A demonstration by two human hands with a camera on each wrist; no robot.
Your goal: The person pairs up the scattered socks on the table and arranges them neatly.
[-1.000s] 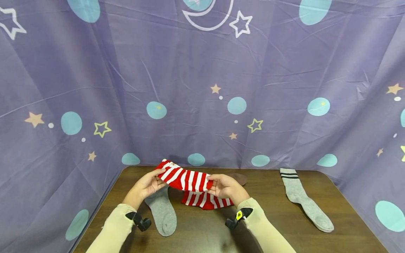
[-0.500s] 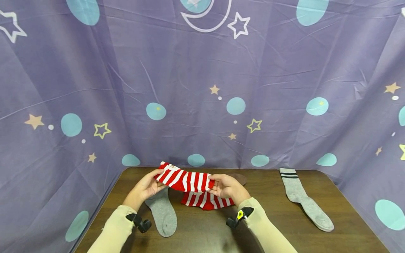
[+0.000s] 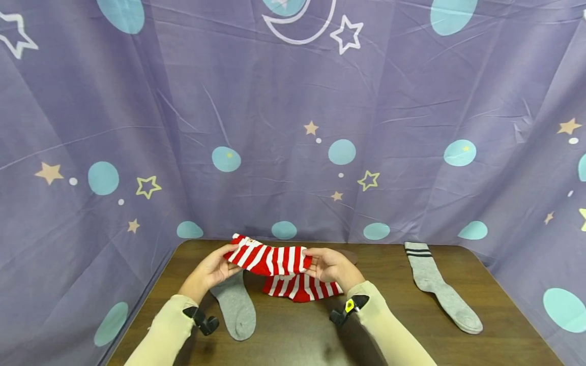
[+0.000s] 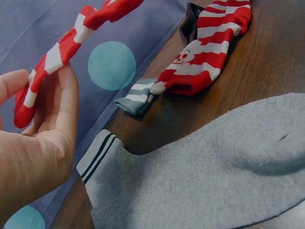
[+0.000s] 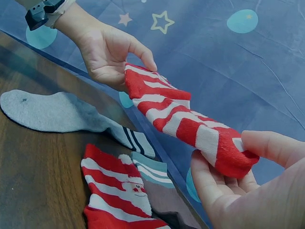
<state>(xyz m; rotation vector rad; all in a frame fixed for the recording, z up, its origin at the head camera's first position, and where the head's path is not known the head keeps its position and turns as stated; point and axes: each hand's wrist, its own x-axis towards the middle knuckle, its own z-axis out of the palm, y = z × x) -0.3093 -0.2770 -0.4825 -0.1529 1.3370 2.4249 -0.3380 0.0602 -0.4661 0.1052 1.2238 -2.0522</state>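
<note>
A red-and-white striped sock [image 3: 270,260] is stretched sideways above the table between both hands. My left hand [image 3: 211,272] pinches its cuff end, thumb on top and fingers beneath. At the toe end my right hand [image 3: 330,268] pinches it between thumb and fingers, plain in the right wrist view. Below it a second striped sock [image 3: 302,287] lies on the table; a Santa face shows on this sock [image 5: 136,188] in the right wrist view. Under my left hand lies a grey sock [image 3: 237,310] with black cuff stripes, its upper part hidden in the head view.
Another grey sock [image 3: 439,290] with black bands lies at the table's right. Behind the lower striped sock are a blue-grey cuff with white stripes [image 4: 137,98] and a dark brown sock [image 4: 189,24]. A purple curtain [image 3: 274,122] hangs right behind the wooden table [image 3: 393,325].
The right hand has shifted slightly right, drawing the held striped sock a little straighter. The left hand keeps its grip nearly in place. The socks on the table have not moved.
</note>
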